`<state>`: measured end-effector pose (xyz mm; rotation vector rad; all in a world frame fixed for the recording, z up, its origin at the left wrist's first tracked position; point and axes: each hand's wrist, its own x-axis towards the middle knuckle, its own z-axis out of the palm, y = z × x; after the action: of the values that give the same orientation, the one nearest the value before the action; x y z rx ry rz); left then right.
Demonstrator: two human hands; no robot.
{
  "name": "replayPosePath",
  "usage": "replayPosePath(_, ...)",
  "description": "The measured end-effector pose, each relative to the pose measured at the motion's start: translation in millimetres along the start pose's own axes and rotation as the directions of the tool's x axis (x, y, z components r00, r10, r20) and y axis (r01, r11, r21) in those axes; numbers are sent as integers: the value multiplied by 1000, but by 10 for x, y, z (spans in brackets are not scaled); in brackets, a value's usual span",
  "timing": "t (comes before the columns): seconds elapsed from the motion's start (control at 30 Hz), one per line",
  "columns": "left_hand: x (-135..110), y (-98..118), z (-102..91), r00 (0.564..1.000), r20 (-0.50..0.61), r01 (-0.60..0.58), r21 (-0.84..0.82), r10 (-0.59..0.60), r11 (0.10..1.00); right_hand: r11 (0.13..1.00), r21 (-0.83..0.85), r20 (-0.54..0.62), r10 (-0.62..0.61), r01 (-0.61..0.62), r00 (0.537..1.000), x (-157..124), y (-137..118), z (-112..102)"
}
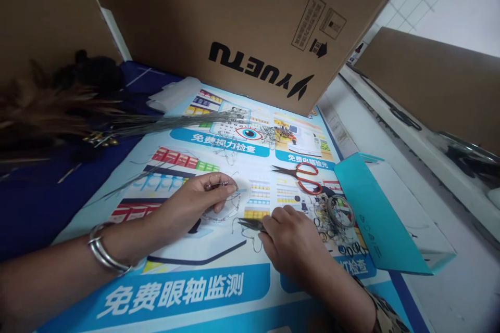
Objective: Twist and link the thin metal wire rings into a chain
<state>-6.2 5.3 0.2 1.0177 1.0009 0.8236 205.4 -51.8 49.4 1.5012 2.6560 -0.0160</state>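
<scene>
My left hand [213, 192] is closed, thumb against the fingers, on a thin wire loop [237, 203] that curves down beside the fingertips. Small bead-like bits show under the curled fingers, too small to name. In my right hand [291, 242] is a pair of pliers [251, 224], its dark jaws pointing left toward the loop; the handles are hidden in the palm. A loose bent wire [255, 242] lies by the jaws. Beyond my right hand rest scissors [307, 174] with red handles, blades to the left.
A pile of wire pieces and rings [336, 218] lies right of my right hand, beside a turquoise open box [375, 208]. Straight wires [187, 122] stretch across the back left, near brown feathers [47, 104]. A large cardboard box [234, 15] stands behind the printed sheet [172, 296].
</scene>
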Motion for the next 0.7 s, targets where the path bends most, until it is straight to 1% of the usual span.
replayPosePath(0.13, -1, 0, 0, 1000, 10, 4, 10, -4, 1000, 991, -112, -33, -71, 67, 997, -37, -75, 22)
replayPosePath(0.23, -5, 4, 3, 1000, 9, 14, 23, -14, 1000, 991, -113, -48, -76, 70, 996, -58, -78, 72)
replayPosePath(0.37, -1, 2, -10, 999, 41, 34, 1, -34, 999, 1000, -6, -71, -26, 25, 997, -81, -8, 96)
replayPosePath(0.53, 27, -22, -44, 990, 124, 61, 21, -64, 998, 993, 101, -141, 73, -59, 987, -117, 87, 13)
replayPosePath(0.6, 34, -12, -44, 987, 144, 64, 30, -68, 997, 987, 147, -174, 92, -66, 980, -121, 96, 8)
replayPosePath(0.7, 29, 30, -30, 983, 171, 58, 24, -62, 998, 965, 254, -231, 121, -60, 965, -109, 90, 59)
